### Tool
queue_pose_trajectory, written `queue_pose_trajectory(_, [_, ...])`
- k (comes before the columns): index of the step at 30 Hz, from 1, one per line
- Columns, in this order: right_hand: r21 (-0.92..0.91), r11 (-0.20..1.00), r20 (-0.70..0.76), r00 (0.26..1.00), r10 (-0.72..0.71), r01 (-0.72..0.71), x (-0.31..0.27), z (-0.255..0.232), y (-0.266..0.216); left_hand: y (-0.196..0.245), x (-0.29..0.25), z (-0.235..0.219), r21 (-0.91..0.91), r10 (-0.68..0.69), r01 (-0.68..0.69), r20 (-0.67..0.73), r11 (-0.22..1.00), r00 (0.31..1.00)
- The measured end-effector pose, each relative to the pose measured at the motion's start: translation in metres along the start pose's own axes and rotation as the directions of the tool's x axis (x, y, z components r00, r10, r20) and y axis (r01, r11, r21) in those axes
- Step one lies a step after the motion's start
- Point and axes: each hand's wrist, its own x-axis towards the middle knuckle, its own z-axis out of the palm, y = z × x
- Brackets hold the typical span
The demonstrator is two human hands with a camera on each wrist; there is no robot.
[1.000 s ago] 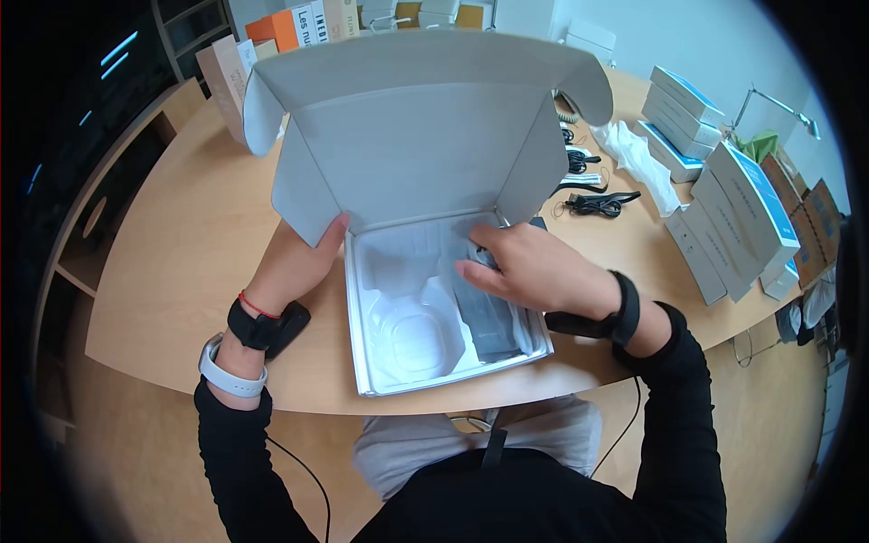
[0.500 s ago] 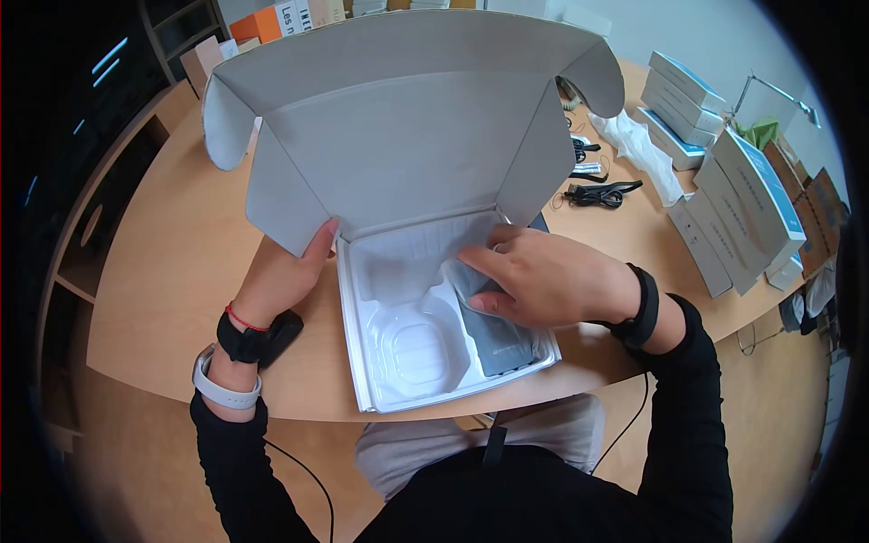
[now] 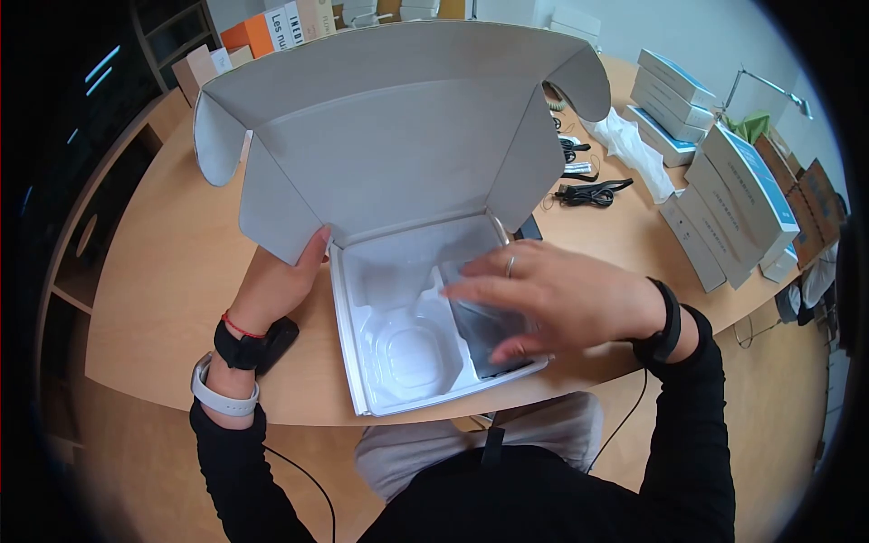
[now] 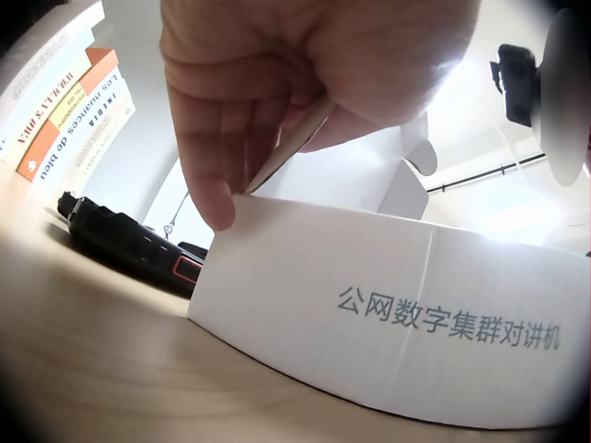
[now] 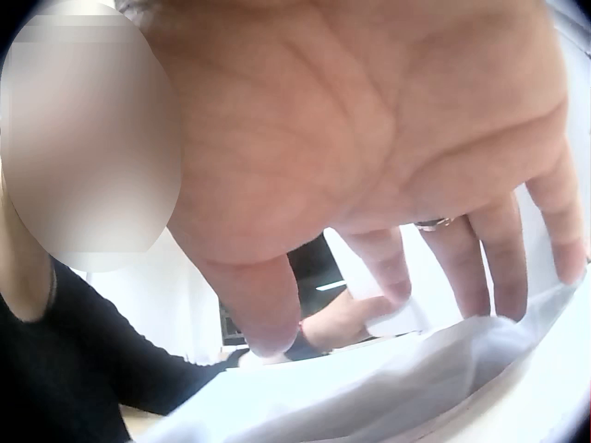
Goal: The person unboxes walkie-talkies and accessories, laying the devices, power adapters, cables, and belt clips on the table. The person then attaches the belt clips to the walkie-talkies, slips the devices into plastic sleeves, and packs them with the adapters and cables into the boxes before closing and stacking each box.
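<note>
Left grip (image 3: 285, 276): is pinching the flap (image 3: 285, 195) low down, at the rear left corner of the box (image 4: 305, 268), fingers curled about the card; it is probably steadying the box and holding the lid (image 3: 389, 127) back.

Right grip (image 3: 584, 294): is spreading wide, grasping nothing that shows. Its fingertips (image 5: 508, 300) are seemingly meeting clear film in the right wrist view; the head view is blurring there. Such a spread is suiting pressing more than pinching.

Packet (image 3: 484, 335): one, dark, partly hidden below the right grip. Is lying lengthwise in the right compartment of the tray (image 3: 376, 271), whose walls are presumably checking sideways slip.

Tray: one, white, moulded. Is lining the box; its rounded recess (image 3: 412, 353) is lying left of the packet, a ridge parting the two.

Box: one, lettered on its side. Is sitting at the near edge of the surface (image 3: 163, 317), apparently for easy reach from above.

Lid: is standing raised at the rear, exposing the tray.

Device (image 4: 129, 240): one, black. Is lying beyond the box.

Cables (image 3: 593, 193): black, bundled. Are lying behind and right of the box, probably gathered against tangling.

Cartons (image 3: 738, 199): several, white and blue. Are standing and leaning together at right, seemingly to save room.
</note>
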Motion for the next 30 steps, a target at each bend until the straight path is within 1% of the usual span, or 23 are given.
queue_pose_trajectory(1, [-0.065, 0.995, 0.031, 0.996, -0.08, 0.082, -0.004, 0.002, -0.003, 0.001, 0.0, 0.0, 0.002, -0.001, 0.001, -0.007, 1.0, 1.0])
queue_pose_trajectory(3, [-0.089, 0.993, 0.036, 0.997, -0.069, 0.072, -0.008, 0.007, -0.001, 0.001, 0.001, -0.001, 0.023, 0.014, -0.013, -0.006, 1.0, 1.0])
queue_pose_trajectory(5, [0.104, 0.994, 0.051, 0.998, -0.046, 0.041, -0.009, 0.005, 0.003, 0.0, 0.0, -0.001, 0.046, 0.021, -0.021, -0.005, 0.999, 1.0])
queue_pose_trajectory(6, [0.105, 0.994, 0.054, 0.997, -0.047, 0.041, -0.009, 0.004, 0.003, -0.001, 0.0, 0.0, 0.042, 0.03, -0.029, -0.018, 0.999, 0.999])
queue_pose_trajectory(8, [0.124, 0.992, 0.082, 0.996, 0.023, -0.033, -0.007, 0.004, 0.002, -0.001, 0.0, 0.001, 0.037, 0.038, -0.037, -0.028, 0.999, 0.999])
queue_pose_trajectory(11, [0.112, 0.993, 0.1, 0.995, 0.019, -0.03, -0.001, 0.005, 0.007, -0.001, -0.001, 0.001, 0.017, 0.067, -0.067, -0.059, 0.998, 0.996])
queue_pose_trajectory(13, [0.117, 0.992, 0.131, 0.991, 0.036, -0.051, 0.003, 0.004, 0.009, -0.001, 0.0, -0.001, 0.007, 0.022, -0.022, -0.011, 1.0, 1.0])
queue_pose_trajectory(17, [0.12, 0.988, 0.204, 0.977, 0.068, -0.093, 0.013, 0.003, 0.012, -0.001, -0.001, -0.001, 0.015, 0.016, -0.016, -0.003, 1.0, 1.0])
queue_pose_trajectory(19, [0.095, 0.991, 0.189, 0.979, 0.079, -0.098, 0.015, 0.008, 0.012, -0.002, -0.001, 0.001, -0.011, 0.012, -0.012, -0.031, 1.0, 0.999])
queue_pose_trajectory(21, [0.064, 0.993, 0.174, 0.981, 0.087, -0.1, 0.016, 0.008, 0.009, -0.001, -0.001, 0.0, 0.003, 0.029, -0.029, -0.027, 1.0, 0.999])
queue_pose_trajectory(24, [0.08, 0.988, 0.176, 0.978, 0.115, -0.13, 0.015, 0.005, -0.003, -0.001, -0.001, 0.0, 0.009, 0.033, -0.033, -0.03, 0.999, 0.999])
queue_pose_trajectory(26, [0.104, 0.971, 0.206, 0.959, 0.192, -0.217, 0.015, 0.003, -0.008, -0.002, -0.001, 0.001, -0.002, 0.022, -0.022, -0.035, 1.0, 0.999])
queue_pose_trajectory(27, [0.101, 0.971, 0.209, 0.959, 0.193, -0.218, 0.016, 0.004, -0.008, -0.004, 0.0, 0.002, -0.015, 0.016, -0.016, -0.031, 1.0, 0.999])
queue_pose_trajectory(29, [0.169, 0.941, 0.241, 0.938, 0.25, -0.294, 0.018, 0.006, -0.003, -0.004, -0.001, 0.003, -0.029, 0.011, -0.012, -0.027, 1.0, 1.0])
queue_pose_trajectory(30, [0.167, 0.941, 0.242, 0.937, 0.25, -0.295, 0.021, 0.004, -0.003, -0.002, -0.001, 0.003, 0.013, 0.029, -0.029, -0.033, 0.999, 0.999])
